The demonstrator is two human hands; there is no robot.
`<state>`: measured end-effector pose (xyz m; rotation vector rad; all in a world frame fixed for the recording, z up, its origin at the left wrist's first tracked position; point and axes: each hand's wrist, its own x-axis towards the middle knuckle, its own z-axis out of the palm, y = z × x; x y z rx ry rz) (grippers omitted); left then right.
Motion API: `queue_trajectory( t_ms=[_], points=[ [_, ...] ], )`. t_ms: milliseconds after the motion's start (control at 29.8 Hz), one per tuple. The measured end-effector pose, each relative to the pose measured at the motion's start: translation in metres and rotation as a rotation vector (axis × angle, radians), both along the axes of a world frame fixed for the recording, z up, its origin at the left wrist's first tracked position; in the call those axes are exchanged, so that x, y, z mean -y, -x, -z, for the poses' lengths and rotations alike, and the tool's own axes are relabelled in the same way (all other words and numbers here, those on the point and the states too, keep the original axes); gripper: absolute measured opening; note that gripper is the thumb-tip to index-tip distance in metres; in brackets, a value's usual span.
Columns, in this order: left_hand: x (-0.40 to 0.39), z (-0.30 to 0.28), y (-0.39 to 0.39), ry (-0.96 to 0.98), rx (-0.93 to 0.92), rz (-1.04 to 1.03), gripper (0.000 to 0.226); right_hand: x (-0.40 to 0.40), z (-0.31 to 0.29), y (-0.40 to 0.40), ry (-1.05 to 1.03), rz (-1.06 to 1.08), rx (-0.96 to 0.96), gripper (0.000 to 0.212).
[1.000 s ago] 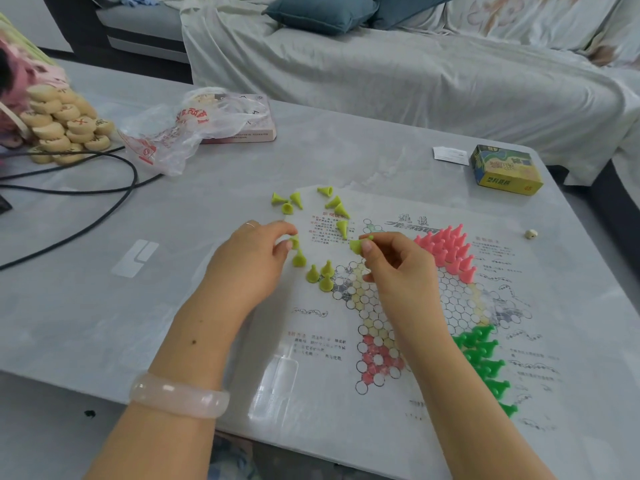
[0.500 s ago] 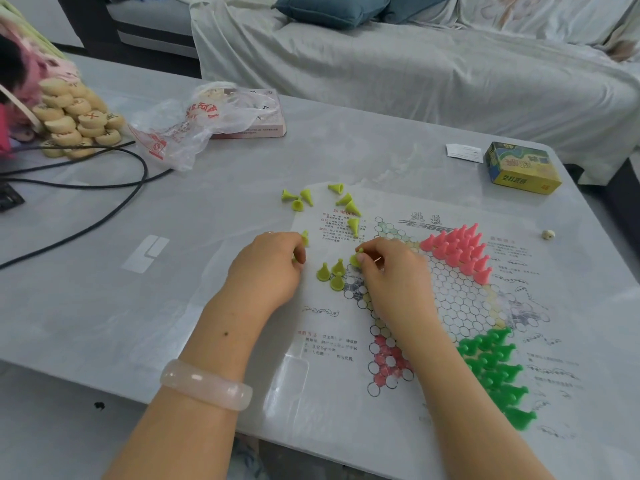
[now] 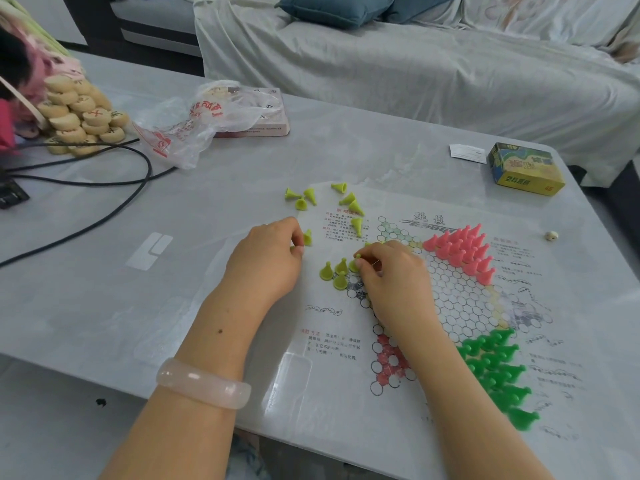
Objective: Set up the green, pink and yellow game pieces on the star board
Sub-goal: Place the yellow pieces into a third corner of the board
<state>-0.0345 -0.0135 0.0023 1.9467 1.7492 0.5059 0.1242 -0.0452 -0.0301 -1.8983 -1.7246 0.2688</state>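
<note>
Yellow game pieces (image 3: 335, 273) stand at the left point of the star board (image 3: 450, 299), mid-frame. Your right hand (image 3: 391, 275) pinches one piece there; seat it upright on the next free circle without nudging its neighbours. Your left hand (image 3: 266, 258), just left, pinches another; hold it ready. Farther up, loose yellow pieces (image 3: 349, 200) lie tipped; take them singly.
</note>
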Motion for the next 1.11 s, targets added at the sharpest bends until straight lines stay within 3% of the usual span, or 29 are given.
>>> queue_trajectory(
  t_ms=[235,403,504,638,706,1109],
  points=[
    [0.001,-0.004,-0.001,-0.02,0.068,-0.004,0.008,0.001,0.0,0.001,-0.012,-0.009,0.011,0.016],
    [0.004,-0.011,-0.003,0.003,0.324,0.041,0.01,0.002,0.0,-0.001,0.008,-0.04,0.008,0.027],
    [0.007,-0.017,-0.007,0.046,0.471,0.067,0.019,0.004,-0.011,-0.003,-0.057,-0.001,-0.145,0.028],
    [0.011,-0.021,-0.013,0.075,0.572,0.077,0.026,0.01,-0.032,0.0,-0.072,-0.027,-0.573,0.016],
    [0.013,-0.023,-0.015,0.094,0.589,0.082,0.025,0.012,-0.038,0.003,-0.032,-0.065,-0.682,0.011],
    [0.012,-0.019,-0.02,0.035,0.569,0.12,0.027,0.01,-0.032,0.009,-0.025,-0.048,-0.807,0.005]
  ],
)
